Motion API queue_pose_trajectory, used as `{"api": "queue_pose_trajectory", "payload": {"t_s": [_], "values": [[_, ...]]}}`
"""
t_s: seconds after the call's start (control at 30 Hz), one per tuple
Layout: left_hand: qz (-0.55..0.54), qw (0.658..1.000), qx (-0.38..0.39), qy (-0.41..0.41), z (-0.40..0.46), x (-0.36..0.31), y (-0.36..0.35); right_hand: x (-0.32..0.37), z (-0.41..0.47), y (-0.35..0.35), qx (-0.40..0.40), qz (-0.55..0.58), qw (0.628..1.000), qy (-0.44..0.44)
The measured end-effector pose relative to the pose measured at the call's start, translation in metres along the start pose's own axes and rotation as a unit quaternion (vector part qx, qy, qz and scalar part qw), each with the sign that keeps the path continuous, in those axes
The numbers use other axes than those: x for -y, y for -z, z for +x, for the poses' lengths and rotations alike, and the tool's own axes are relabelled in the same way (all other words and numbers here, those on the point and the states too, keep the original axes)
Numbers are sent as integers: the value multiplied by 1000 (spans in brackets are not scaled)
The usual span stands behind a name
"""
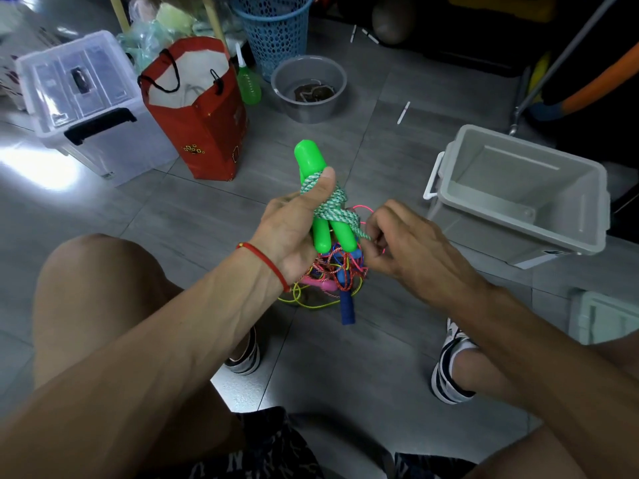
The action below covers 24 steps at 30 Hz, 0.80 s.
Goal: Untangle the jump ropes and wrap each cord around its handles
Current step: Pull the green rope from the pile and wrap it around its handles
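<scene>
green handles (313,167) (cord-wrapped) mid-floor

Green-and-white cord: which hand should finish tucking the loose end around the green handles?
Right, most likely. The right hand already pinches the free end of the green-and-white cord beside the wraps, while the left hand grips the green handles, thumb pressing the coils, so it looks busy holding.

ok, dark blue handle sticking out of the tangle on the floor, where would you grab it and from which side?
Take the dark blue handle by its free lower end, coming from the person's side. That end juts clear of the tangled ropes, while its upper end is buried among cords under the right hand. Close the grip across its narrow width. Likely it will drag cords along.
</scene>
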State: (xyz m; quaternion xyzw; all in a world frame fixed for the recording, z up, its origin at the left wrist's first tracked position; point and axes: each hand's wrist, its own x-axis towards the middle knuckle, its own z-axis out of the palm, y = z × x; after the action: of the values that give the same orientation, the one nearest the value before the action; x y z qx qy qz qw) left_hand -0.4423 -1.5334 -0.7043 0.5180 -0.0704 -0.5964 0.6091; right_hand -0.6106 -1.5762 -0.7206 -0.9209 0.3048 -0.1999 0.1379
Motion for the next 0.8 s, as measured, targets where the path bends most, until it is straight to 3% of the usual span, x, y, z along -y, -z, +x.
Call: {"api": "queue_pose_trajectory", "payload": {"t_s": [0.13,0.23,0.37,0.5,0.63,0.8], "values": [[-23,996,54,69,3,-8,3,-7,-2,6,-44,-134,984,108],[-47,989,90,105,5,-9,3,-9,-5,6,-52,-141,983,103],[-18,984,138,113,7,-6,3,-14,-13,9,-61,21,998,9],[1,983,155,96,9,4,0,-16,-18,14,-86,228,965,-102],[25,984,153,82,7,21,-10,-15,-20,21,-59,223,969,-87],[92,988,96,81,6,34,-19,-12,-25,24,-19,214,973,-79]]}}
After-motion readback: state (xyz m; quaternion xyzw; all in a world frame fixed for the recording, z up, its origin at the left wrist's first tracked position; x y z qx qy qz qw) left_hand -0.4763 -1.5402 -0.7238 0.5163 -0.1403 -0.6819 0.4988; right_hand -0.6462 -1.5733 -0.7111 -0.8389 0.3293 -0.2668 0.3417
